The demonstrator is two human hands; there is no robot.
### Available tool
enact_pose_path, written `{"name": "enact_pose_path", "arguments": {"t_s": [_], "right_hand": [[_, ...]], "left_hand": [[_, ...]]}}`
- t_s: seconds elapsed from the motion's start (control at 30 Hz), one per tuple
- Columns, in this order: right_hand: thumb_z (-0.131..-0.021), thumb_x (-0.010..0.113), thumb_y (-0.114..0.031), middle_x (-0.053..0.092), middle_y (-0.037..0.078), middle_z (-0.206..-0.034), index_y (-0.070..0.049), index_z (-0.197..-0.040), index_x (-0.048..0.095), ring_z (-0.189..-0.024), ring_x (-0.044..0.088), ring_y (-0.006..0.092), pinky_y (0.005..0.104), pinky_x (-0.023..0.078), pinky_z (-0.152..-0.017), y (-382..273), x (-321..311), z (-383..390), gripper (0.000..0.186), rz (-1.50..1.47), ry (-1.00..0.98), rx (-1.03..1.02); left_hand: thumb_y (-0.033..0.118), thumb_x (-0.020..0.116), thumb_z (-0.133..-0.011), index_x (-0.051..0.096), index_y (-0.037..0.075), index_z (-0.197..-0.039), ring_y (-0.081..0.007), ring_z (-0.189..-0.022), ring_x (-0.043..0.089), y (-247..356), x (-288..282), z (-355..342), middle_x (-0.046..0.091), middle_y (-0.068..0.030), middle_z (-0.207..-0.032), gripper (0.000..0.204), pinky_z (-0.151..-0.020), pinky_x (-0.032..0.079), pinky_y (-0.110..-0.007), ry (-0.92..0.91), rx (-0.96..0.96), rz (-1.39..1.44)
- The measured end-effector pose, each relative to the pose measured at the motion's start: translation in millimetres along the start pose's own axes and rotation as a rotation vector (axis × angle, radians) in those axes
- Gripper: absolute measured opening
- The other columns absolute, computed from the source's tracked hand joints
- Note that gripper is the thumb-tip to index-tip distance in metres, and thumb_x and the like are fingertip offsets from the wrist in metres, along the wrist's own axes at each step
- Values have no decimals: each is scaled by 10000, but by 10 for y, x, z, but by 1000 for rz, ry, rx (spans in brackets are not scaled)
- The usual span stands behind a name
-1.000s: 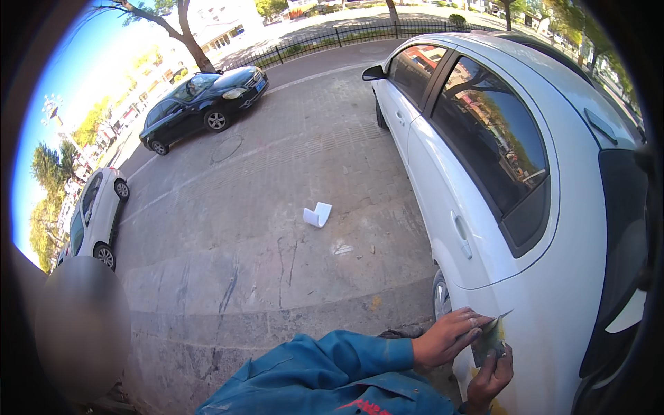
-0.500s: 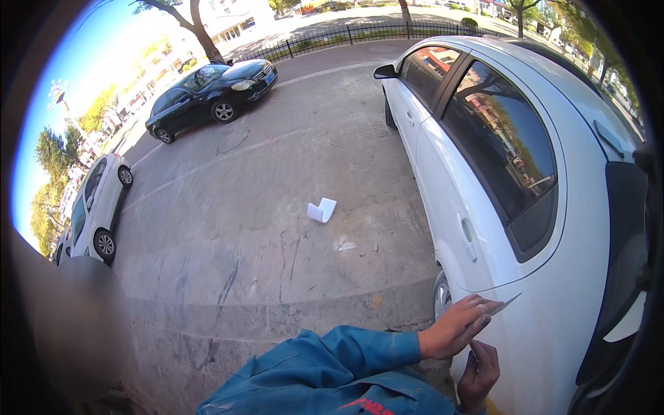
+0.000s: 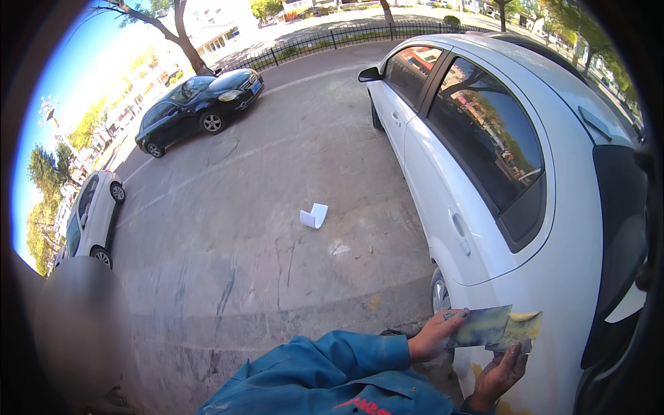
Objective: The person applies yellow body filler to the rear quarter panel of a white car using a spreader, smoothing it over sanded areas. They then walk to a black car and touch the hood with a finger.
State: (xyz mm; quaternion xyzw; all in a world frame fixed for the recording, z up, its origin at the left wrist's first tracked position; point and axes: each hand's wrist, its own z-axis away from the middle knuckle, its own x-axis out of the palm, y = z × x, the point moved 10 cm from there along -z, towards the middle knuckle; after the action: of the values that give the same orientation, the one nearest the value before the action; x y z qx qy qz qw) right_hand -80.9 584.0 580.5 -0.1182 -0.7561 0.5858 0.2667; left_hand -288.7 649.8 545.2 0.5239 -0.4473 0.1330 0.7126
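My left hand (image 3: 431, 336) is closed on the end of a flat, grey-green putty spreader (image 3: 477, 326), its face smeared with yellowish streaks. Just right of it, my right hand (image 3: 499, 377) grips from below a second putty spreader (image 3: 520, 340). A lump of yellow putty (image 3: 523, 316) lies along that one's upper edge. The two blades meet or overlap; which, I cannot tell. Both hands are over the rear side of a white car (image 3: 443, 173). Yellow patches (image 3: 477, 370) show on its panel below my hands.
The car's rear wheel (image 3: 438, 290) is just beyond my left hand. A curled white sheet (image 3: 315, 216) lies on the grey pavement (image 3: 228, 228). A black car (image 3: 200, 104) and another white car (image 3: 95, 207) stand farther off, left. A blurred shape (image 3: 81, 332) fills the lower left.
My hands have drawn apart, and the spreaders now face me broadside where only a thin edge showed before. The view has shifted slightly.
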Motion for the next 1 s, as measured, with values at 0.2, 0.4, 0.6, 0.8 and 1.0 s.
{"name": "enact_pose_path", "arguments": {"t_s": [0.2,0.4,0.6,0.8,1.0], "right_hand": [[-1098,586,-62,735,247,-1252,82,-1342,715,-1115,736,393,432,595,-948,-352,457,212,311,691,-348,-412],[-1081,594,-9,718,128,-1068,81,-1270,700,-921,657,202,331,535,-847,-504,-75,136,236,617,-20,-235],[-1096,627,-55,643,19,-908,37,-1122,708,-840,528,91,294,461,-747,-490,-553,522,126,267,147,28],[-1109,635,-101,684,17,-935,31,-1147,726,-866,556,73,287,483,-773,-263,-934,860,164,38,319,192],[-1117,632,-103,732,7,-972,31,-1190,761,-905,591,62,276,504,-805,-143,-1288,1110,200,-259,443,201]], "left_hand": [[413,548,-1185,626,-64,-1445,-197,-1218,704,41,60,-125,717,-126,-1385,549,-1087,557,-364,26,-25,140],[411,525,-1187,589,-101,-1446,-351,-1268,716,115,-11,-120,703,-235,-1390,577,-1114,579,-452,102,119,22],[406,548,-1187,612,-103,-1382,-291,-1233,706,-172,398,-105,703,-206,-1357,548,-1100,547,-405,-32,190,-404],[363,518,-1191,649,-98,-1422,-319,-1155,704,-394,1199,-43,725,-237,-1338,532,-1032,547,-433,-428,404,-835],[191,471,-1162,664,-95,-1426,-441,-1152,697,-828,1938,147,721,-290,-1336,434,-1039,537,-476,-766,622,-1183]]}}
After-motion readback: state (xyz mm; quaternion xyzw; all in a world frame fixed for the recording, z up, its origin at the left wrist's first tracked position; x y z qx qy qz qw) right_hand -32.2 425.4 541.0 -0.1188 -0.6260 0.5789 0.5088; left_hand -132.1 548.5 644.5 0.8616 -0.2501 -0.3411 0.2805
